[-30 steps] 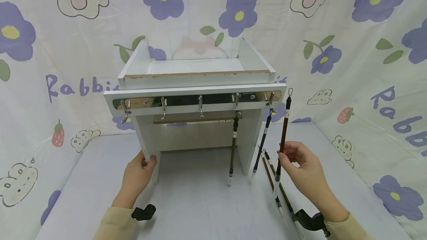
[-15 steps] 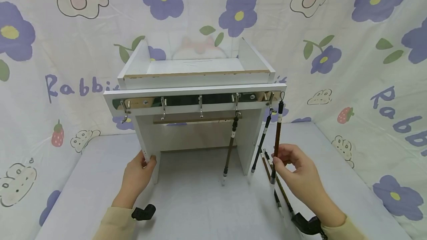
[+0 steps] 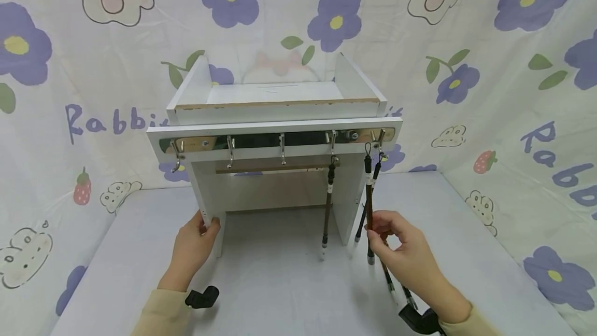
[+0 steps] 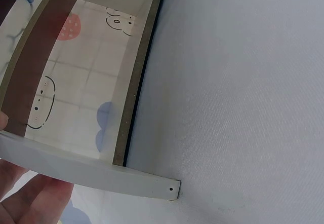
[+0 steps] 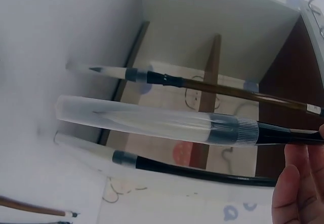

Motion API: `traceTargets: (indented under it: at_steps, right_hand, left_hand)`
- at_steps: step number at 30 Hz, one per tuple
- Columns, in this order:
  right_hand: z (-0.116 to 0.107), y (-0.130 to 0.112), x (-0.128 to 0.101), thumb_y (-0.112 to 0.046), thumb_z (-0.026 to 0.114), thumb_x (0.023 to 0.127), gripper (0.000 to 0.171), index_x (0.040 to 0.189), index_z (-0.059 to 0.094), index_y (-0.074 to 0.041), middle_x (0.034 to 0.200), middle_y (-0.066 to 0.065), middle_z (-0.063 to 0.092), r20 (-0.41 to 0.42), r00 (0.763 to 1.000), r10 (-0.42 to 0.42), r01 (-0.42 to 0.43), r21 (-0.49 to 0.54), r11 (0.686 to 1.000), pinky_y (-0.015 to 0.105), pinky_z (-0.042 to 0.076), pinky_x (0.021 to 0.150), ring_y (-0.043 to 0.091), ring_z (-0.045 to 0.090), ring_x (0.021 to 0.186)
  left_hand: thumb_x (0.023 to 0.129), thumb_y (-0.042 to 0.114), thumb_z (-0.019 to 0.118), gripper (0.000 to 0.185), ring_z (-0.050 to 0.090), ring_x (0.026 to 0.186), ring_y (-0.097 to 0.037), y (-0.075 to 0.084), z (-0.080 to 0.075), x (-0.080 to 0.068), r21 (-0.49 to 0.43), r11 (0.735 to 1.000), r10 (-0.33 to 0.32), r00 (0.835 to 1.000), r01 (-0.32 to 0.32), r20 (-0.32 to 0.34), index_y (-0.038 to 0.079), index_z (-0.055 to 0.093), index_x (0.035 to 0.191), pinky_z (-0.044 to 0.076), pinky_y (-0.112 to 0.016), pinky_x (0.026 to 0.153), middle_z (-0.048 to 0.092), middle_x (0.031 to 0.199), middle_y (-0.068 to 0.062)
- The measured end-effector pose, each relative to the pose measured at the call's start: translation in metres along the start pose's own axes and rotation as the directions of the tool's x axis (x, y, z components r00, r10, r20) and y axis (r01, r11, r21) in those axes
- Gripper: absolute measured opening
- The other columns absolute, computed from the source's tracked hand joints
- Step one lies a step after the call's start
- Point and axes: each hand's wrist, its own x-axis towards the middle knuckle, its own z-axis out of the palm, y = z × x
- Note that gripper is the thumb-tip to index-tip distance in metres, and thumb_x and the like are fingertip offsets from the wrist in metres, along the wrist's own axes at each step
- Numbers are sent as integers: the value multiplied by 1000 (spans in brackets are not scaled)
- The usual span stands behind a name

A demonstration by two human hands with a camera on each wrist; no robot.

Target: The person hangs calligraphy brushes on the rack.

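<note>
held brush (image 3: pixel 369 206): long axis near upright, loop end up at the rightmost hook (image 3: pixel 379 141), capped tip down, clear of the table (image 3: pixel 280 294). slim dark brown handle, black ends, clear plastic cap over a pale tip. right hand (image 3: pixel 401 253): fingers pinched the lower handle. left hand (image 3: pixel 193 245): fingers curled round the front edge of the white rack (image 3: pixel 275 118), left leg. two more brushes hung just beside; others lay on the table near the right hand.
</note>
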Motion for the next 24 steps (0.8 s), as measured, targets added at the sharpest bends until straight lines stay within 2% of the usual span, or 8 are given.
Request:
traceTargets:
  at_steps: [5, 10, 24]
  right_hand:
    - [6, 6, 1, 14, 67, 81, 34, 108, 62, -6, 89, -2, 65, 52, 999, -16, 15, 20, 1000, 19, 48, 63, 10, 58, 78]
    - [13, 13, 3, 5, 66, 86, 32, 112, 61, -12, 94, -7, 65, 111, 994, -25, 19, 50, 999, 22, 50, 67, 8, 60, 82]
    - [34, 3, 13, 5, 64, 87, 31, 115, 61, -9, 96, -7, 63, 173, 983, -69, 54, 86, 995, 28, 52, 69, 8, 60, 83]
  left_hand:
    - [100, 38, 45, 52, 57, 114, -42, 1, 0, 0, 2, 1000, 1, 1000, -1, -2, 10, 43, 144, 51, -56, 84, 53, 136, -21]
    - [100, 38, 45, 53, 57, 115, -42, 2, -1, 0, -1, 1000, -3, 1000, 3, 3, 10, 42, 145, 51, -56, 84, 52, 136, -21]
    - [100, 36, 46, 51, 58, 114, -42, 5, -3, -1, -7, 1000, 2, 1000, -2, -5, 10, 44, 144, 51, -56, 84, 54, 135, -21]
